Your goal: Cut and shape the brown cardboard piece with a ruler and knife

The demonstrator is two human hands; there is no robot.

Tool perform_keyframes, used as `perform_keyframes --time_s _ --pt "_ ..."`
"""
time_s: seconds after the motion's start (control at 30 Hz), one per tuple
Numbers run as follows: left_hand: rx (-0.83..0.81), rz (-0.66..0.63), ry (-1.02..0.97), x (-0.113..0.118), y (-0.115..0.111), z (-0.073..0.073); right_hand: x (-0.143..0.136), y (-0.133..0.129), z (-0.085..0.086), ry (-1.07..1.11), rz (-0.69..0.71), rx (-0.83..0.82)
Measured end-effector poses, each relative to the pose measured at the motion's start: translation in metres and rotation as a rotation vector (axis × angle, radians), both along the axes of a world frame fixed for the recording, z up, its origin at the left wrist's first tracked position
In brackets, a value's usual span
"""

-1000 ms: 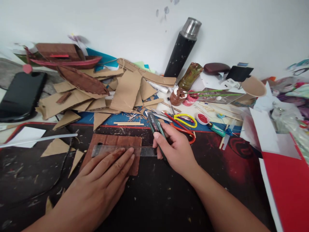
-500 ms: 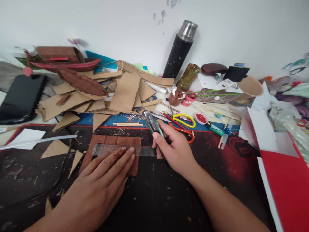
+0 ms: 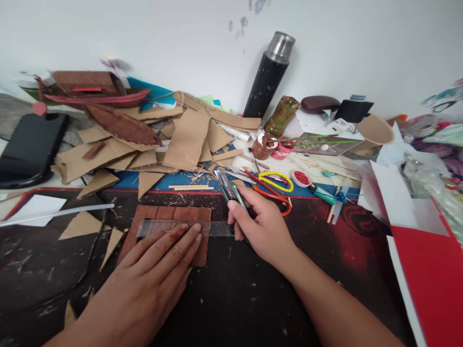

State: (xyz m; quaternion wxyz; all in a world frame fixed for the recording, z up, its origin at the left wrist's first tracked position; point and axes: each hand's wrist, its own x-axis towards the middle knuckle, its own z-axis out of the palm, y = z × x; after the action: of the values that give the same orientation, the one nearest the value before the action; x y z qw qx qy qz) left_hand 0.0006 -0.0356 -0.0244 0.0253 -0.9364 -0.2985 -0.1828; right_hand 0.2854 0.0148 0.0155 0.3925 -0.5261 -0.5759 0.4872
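Note:
A clear ruler (image 3: 221, 228) lies across a brown painted cardboard piece (image 3: 144, 213) on the dark mat. My left hand (image 3: 159, 262) rests flat over both, fingers extended and pressing on them. To the right, my right hand (image 3: 258, 219) grips a green utility knife (image 3: 231, 189), its tip pointing up and left away from the cardboard. Fingertips of my right hand are beside the ruler's right end.
Cardboard scraps (image 3: 186, 140) and two model boats (image 3: 121, 124) lie at the back left. Scissors (image 3: 277, 182), paint jars (image 3: 264, 146) and a black thermos (image 3: 269, 74) stand or lie behind my right hand. A red sheet (image 3: 428, 284) is at right.
The view has shifted very slightly. Both hands, the ruler and the knife keep nearly the same places.

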Motion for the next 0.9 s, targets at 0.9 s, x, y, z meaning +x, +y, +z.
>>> perform_keyframes --time_s 0.9 --pt "-0.011 0.029 -0.028 0.0018 0.0006 0.0014 -0.0003 -0.0014 0.0063 -0.08 0.023 0.003"
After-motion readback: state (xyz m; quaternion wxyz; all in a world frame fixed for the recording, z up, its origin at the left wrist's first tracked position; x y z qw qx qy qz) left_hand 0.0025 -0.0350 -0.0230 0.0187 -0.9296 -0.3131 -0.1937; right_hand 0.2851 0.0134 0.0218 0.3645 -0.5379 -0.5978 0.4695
